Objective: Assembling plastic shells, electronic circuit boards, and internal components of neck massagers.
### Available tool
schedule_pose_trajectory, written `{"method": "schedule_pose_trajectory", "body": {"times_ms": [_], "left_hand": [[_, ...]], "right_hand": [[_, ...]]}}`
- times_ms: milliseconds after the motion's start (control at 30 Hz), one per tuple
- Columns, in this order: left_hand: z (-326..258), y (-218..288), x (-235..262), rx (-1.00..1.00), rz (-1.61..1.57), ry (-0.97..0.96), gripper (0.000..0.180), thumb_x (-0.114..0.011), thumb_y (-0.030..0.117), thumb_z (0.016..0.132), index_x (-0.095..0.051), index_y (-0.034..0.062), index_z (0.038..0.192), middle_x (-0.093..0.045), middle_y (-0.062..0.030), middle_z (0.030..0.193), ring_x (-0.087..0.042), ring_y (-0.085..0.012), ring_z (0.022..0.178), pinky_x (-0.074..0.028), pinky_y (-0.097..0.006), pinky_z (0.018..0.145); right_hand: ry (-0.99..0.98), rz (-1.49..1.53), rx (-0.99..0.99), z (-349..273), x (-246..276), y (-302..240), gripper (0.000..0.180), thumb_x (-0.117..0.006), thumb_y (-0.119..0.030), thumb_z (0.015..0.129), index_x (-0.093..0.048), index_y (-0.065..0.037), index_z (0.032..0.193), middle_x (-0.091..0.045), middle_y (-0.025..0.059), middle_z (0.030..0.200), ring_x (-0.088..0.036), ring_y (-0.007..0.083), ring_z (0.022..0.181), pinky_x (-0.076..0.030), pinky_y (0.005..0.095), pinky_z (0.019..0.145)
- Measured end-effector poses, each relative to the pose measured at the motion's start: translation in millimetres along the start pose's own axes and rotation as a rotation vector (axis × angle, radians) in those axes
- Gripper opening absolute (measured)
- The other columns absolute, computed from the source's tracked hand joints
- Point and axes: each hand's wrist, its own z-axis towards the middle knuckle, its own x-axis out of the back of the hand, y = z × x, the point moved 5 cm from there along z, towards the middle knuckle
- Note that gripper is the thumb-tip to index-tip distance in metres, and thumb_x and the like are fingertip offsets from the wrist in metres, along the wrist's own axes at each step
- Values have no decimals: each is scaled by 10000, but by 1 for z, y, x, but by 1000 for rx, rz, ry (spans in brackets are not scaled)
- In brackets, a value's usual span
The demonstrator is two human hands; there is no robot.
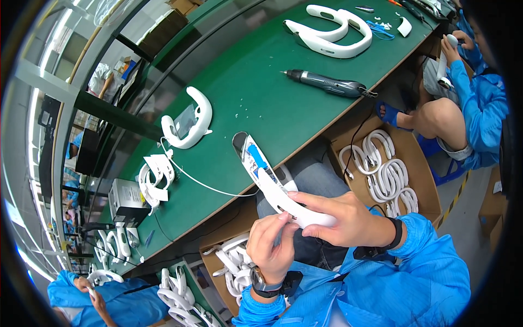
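Observation:
A white curved device housing (302,211) is tilted over my lap, its far end lying over the table edge. Its open upper part shows a blue block (257,156) and wiring inside; the far tip is dark grey. Wrapped round the near, rounded end, my right hand (348,219) holds it with the thumb along the top. My left hand (272,242) pinches at the housing's side, thumb and forefinger at a small slot; whether they hold a tiny part is hidden. A white cable (210,189) runs from near another white curved housing (202,117) toward the device.
An electric screwdriver (327,83) lies on the green table (239,82). Beyond it are white U-shaped housings (340,52) and blue cord (380,31). Cardboard boxes (430,188) of white curved pieces stand right and below. Co-workers in blue sit right (479,114) and lower left (117,300).

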Motion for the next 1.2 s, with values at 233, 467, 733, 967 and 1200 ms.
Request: {"method": "schedule_pose_trajectory", "body": {"times_ms": [233, 467, 733, 967, 1200], "left_hand": [[-2, 1, 2, -34, 6, -9, 385, -739, -118, 673, -683, 27, 1024, -694, -98, 802, -655, -241, 719, -512, -308, 652], [-2, 0, 6, -51, -20, -31, 404, -673, -165, 671, -684, 30, 1025, -667, -83, 782, -621, -231, 695, -495, -308, 642], [-3, -12, 10, -157, -22, -51, 608, -696, -107, 736, -532, 52, 1299, -647, -83, 809, -595, -210, 707, -491, -309, 648], [14, -4, 7, -254, 10, -282, 898, -679, -99, 764, -208, 28, 1517, -660, -79, 779, -621, -202, 704, -523, -323, 685], [13, -2, 3, -448, 186, -354, 935, -594, -59, 853, -15, 142, 1559, -622, -65, 813, -577, -227, 700, -481, -353, 655]], "right_hand": [[-40, -41, 11, -1, -7, -5, 673, -740, -164, 768, -505, -127, 1398, -709, 127, 1002, -689, 307, 738, -558, 358, 604], [-52, 1, -21, -2, -9, -13, 636, -725, -167, 786, -517, -123, 1385, -710, 121, 971, -688, 307, 732, -555, 367, 622], [-61, 84, -71, 2, -10, -6, 635, -738, -172, 777, -526, -119, 1373, -700, 164, 1005, -679, 347, 747, -553, 375, 640], [-92, 16, -110, -1, -7, -6, 630, -740, -183, 781, -524, -127, 1371, -703, 162, 977, -678, 353, 730, -553, 386, 629], [-52, 81, -122, -5, -15, 1, 589, -740, -164, 774, -560, -131, 1334, -704, 159, 853, -676, 329, 666, -538, 378, 587]]}}
